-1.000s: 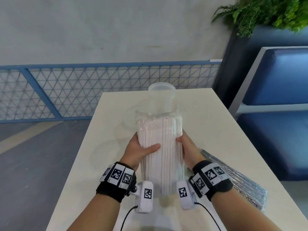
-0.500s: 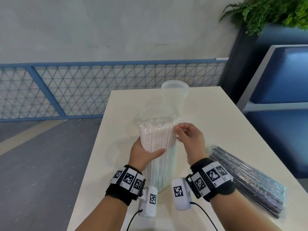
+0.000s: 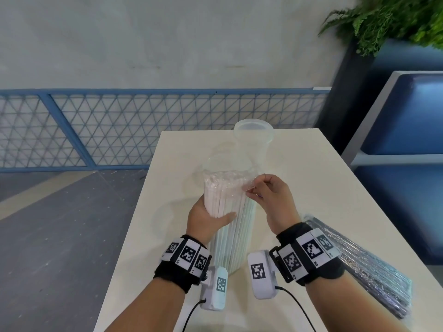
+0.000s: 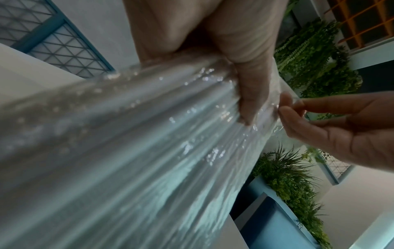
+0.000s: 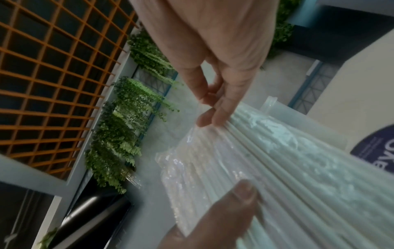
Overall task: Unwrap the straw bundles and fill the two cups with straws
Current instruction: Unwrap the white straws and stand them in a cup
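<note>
A bundle of white straws [image 3: 230, 226] in clear plastic wrap stands upright on the table. My left hand [image 3: 208, 218] grips it round the middle, thumb across the front [image 4: 247, 94]. My right hand [image 3: 266, 195] pinches the clear wrap [image 3: 248, 188] at the bundle's upper right edge between thumb and fingers [image 5: 213, 111]. Behind the bundle stands a clear plastic cup [image 3: 254, 137], and a second clear cup [image 3: 215, 164] shows faintly just behind the bundle's top. A second bundle of dark straws [image 3: 359, 267] lies on the table to the right.
The cream table [image 3: 311, 178] is narrow, with its left edge close to my left arm. A blue mesh fence [image 3: 107, 130] runs behind it. A blue bench seat [image 3: 402, 140] stands at the right, with a plant [image 3: 383, 20] above.
The white bundle was tipped upright and now stands on the table. My right hand left the bundle's side and rose to its top edge, where it now pinches the wrap.
</note>
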The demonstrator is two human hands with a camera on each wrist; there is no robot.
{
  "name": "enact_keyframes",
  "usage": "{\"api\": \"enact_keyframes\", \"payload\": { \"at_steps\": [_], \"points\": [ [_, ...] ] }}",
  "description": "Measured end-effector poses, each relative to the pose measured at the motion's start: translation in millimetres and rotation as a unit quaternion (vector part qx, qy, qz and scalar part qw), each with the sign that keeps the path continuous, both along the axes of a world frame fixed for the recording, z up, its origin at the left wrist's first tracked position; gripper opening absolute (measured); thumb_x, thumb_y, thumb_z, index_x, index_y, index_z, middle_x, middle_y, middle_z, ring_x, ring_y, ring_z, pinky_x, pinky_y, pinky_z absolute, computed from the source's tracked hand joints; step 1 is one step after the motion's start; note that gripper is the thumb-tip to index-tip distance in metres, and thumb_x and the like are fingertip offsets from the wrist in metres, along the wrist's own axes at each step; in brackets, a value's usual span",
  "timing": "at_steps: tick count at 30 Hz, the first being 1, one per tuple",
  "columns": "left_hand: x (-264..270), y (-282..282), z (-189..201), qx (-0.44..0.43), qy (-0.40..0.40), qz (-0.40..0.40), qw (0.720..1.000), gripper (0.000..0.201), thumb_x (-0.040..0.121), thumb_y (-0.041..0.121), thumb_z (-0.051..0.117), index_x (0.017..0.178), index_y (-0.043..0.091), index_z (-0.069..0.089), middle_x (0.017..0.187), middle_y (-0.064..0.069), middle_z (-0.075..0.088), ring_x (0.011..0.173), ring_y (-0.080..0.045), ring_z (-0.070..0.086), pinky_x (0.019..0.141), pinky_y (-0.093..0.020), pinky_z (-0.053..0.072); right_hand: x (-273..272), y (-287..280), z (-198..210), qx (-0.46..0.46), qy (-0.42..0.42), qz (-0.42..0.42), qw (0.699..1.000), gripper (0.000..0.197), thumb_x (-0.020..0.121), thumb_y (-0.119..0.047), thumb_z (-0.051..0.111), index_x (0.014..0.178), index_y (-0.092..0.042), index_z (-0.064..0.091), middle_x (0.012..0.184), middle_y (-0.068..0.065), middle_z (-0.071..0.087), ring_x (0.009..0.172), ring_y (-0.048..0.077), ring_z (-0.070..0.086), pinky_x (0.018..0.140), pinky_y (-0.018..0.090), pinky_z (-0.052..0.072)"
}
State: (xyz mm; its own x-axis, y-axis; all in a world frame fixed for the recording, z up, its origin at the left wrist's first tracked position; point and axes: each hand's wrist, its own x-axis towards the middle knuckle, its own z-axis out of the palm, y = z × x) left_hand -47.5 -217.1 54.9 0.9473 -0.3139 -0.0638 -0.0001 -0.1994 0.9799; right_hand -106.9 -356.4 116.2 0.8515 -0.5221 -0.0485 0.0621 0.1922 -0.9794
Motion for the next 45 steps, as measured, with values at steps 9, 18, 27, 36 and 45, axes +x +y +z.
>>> {"api": "enact_keyframes", "payload": {
  "at_steps": [9,18,27,36,45],
  "points": [
    [0,1,-5,-0.011,0.009,0.018,1.0,0.051,0.061,0.016,0.085,0.107,0.014,0.062,0.099,-0.001,0.071,0.094,-0.015,0.066,0.08,-0.029,0.054,-1,5,-3,0.054,0.022,-0.03,0.998,0.047,0.076,0.003,0.069,0.117,-0.004,0.047,0.084,0.006,0.066,0.078,0.013,0.065,0.087,0.026,0.051],
    [-4,-2,-6,0.001,-0.021,0.001,1.0,0.052,0.06,0.018,0.086,0.105,0.018,0.061,0.1,0.0,0.07,0.096,-0.015,0.066,0.082,-0.029,0.054,3,-4,22,0.111,-0.016,-0.04,0.993,0.04,0.081,0.003,0.064,0.114,-0.007,0.044,0.083,0.008,0.064,0.079,0.02,0.062,0.073,0.022,0.053],
    [-12,4,-3,-0.022,-0.012,-0.006,1.0,0.051,0.06,0.011,0.085,0.102,0.022,0.06,0.099,0.006,0.068,0.096,-0.01,0.064,0.073,-0.016,0.051,12,-21,36,-0.096,-0.054,-0.066,0.992,0.033,0.086,-0.007,0.06,0.112,-0.017,0.041,0.116,0.003,0.05,0.088,0.026,0.067,0.078,0.033,0.056],
    [-14,12,-4,-0.024,-0.024,-0.015,0.999,0.053,0.057,0.015,0.088,0.1,0.029,0.06,0.101,0.005,0.069,0.098,-0.011,0.064,0.082,-0.026,0.051,-2,-3,16,-0.554,-0.083,0.092,0.823,0.023,0.089,-0.016,0.048,0.101,-0.019,0.068,0.099,-0.006,0.068,0.089,0.013,0.056,0.08,0.022,0.042],
    [-16,32,6,-0.003,-0.061,-0.02,0.998,0.058,0.056,0.012,0.088,0.099,0.033,0.056,0.1,0.009,0.068,0.095,-0.002,0.064,0.075,-0.014,0.051,21,-11,53,-0.543,0.009,0.199,0.816,0.027,0.092,-0.002,0.045,0.092,-0.014,0.069,0.093,0.005,0.07,0.056,0.001,0.058,0.069,0.011,0.045]
  ]
}}
